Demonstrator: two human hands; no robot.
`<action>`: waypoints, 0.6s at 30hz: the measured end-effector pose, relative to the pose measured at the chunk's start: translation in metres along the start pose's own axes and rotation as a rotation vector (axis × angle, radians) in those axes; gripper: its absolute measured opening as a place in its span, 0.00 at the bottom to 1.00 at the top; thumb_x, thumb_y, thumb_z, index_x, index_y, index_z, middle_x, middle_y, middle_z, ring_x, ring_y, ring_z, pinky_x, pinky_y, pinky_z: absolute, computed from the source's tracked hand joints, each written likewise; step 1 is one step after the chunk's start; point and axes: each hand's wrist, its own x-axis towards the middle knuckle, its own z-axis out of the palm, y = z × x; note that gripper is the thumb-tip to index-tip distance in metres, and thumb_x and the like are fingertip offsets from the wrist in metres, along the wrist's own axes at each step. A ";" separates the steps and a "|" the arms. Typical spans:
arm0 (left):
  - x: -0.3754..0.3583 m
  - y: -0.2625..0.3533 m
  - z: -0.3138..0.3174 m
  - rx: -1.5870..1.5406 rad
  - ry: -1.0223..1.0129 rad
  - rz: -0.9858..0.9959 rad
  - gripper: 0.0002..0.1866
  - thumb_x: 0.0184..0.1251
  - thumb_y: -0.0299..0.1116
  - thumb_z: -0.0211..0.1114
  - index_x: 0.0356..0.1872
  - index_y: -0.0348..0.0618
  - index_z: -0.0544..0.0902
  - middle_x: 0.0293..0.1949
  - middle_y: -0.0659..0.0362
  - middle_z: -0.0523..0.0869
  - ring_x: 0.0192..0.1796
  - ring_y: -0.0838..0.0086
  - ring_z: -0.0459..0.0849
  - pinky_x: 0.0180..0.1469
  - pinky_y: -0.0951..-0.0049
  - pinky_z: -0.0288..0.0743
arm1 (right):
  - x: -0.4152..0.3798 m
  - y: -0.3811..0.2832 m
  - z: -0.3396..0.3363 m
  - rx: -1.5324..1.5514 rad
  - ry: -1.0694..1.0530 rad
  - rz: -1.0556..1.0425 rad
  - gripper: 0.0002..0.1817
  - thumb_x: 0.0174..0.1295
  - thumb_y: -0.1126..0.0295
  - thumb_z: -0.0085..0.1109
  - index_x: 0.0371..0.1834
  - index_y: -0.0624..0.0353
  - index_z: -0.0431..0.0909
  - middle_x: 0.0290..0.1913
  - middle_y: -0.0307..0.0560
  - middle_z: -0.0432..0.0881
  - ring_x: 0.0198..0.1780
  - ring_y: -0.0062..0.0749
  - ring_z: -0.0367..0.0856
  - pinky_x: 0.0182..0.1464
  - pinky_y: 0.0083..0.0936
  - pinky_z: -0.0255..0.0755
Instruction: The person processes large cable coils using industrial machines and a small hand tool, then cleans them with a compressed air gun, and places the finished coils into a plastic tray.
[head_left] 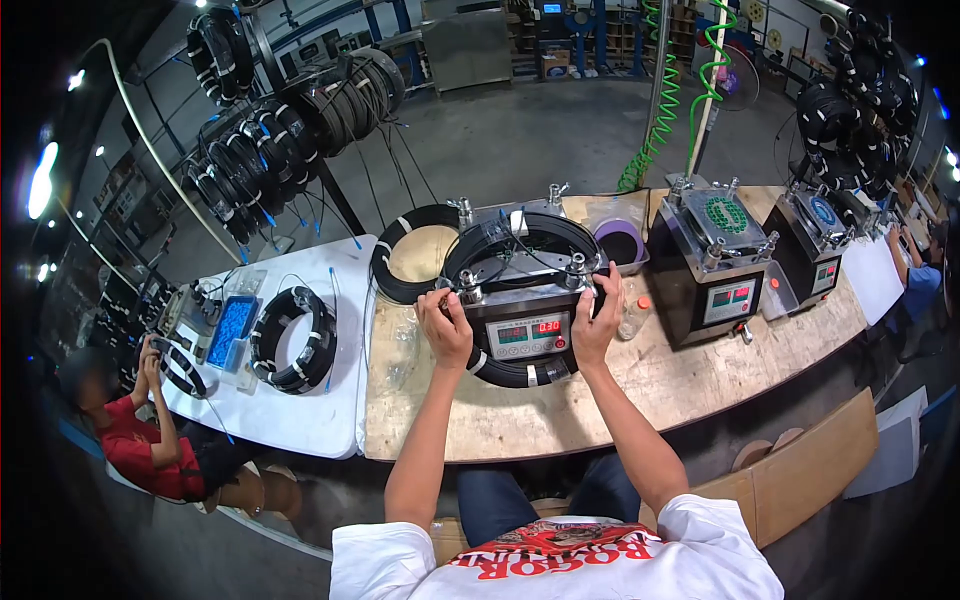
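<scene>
A black cable coil (532, 375) with white wrap bands is gripped at both sides, tilted in front of a bench machine (500, 322). The machine's red display and metal clamp knobs show through the ring. My left hand (445, 325) closes on the coil's left side, close to the left front knob (470, 287). On the opposite side, my right hand (598, 318) has its thumb toward the machine and its fingers around the coil's right side, partly hidden. Behind and left of the machine, another black cable coil (393, 262) lies on the wooden table (420, 405).
Two similar machines (728, 300) (822, 262) stand to the right. Near my right hand are a small bottle (632, 318) and a purple ring (620, 240). A cable coil (318, 350) and a blue tray (233, 325) occupy the white left table, where a person (150, 445) sits.
</scene>
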 end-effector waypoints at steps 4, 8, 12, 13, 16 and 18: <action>0.003 0.002 -0.004 0.022 -0.008 -0.039 0.06 0.80 0.29 0.58 0.44 0.35 0.77 0.34 0.50 0.79 0.37 0.55 0.75 0.46 0.56 0.69 | -0.001 0.006 -0.003 0.015 -0.032 -0.026 0.11 0.76 0.71 0.54 0.56 0.65 0.76 0.77 0.70 0.67 0.76 0.66 0.66 0.77 0.56 0.56; -0.001 -0.001 0.000 0.037 0.002 -0.053 0.06 0.80 0.29 0.57 0.42 0.36 0.77 0.32 0.51 0.78 0.37 0.55 0.76 0.45 0.56 0.69 | -0.003 0.009 -0.005 0.004 -0.025 -0.019 0.11 0.80 0.69 0.52 0.55 0.65 0.78 0.76 0.64 0.71 0.75 0.60 0.70 0.77 0.50 0.58; 0.000 0.000 0.000 0.052 0.012 -0.001 0.07 0.81 0.29 0.57 0.40 0.37 0.76 0.32 0.49 0.78 0.37 0.53 0.76 0.44 0.54 0.68 | 0.013 0.015 -0.006 0.217 0.011 0.239 0.13 0.80 0.68 0.51 0.51 0.67 0.81 0.70 0.62 0.78 0.71 0.57 0.75 0.72 0.46 0.65; 0.000 0.002 -0.001 0.045 0.011 0.000 0.07 0.81 0.29 0.57 0.40 0.37 0.76 0.32 0.49 0.78 0.37 0.53 0.75 0.44 0.54 0.68 | 0.016 0.016 -0.007 0.141 0.028 0.174 0.15 0.81 0.66 0.51 0.49 0.68 0.82 0.65 0.60 0.82 0.66 0.53 0.79 0.69 0.42 0.69; 0.003 0.001 -0.001 0.037 0.013 -0.004 0.07 0.81 0.30 0.58 0.40 0.37 0.76 0.31 0.49 0.78 0.37 0.52 0.75 0.44 0.54 0.69 | 0.019 0.017 -0.019 0.072 -0.051 0.092 0.15 0.81 0.66 0.50 0.51 0.67 0.82 0.66 0.60 0.82 0.65 0.53 0.80 0.69 0.43 0.69; 0.002 0.003 -0.003 0.037 0.011 -0.015 0.07 0.81 0.30 0.58 0.41 0.37 0.76 0.32 0.49 0.78 0.37 0.52 0.76 0.45 0.54 0.69 | 0.020 0.005 -0.027 0.028 -0.054 0.070 0.11 0.77 0.70 0.55 0.54 0.66 0.81 0.63 0.59 0.81 0.64 0.53 0.79 0.69 0.42 0.69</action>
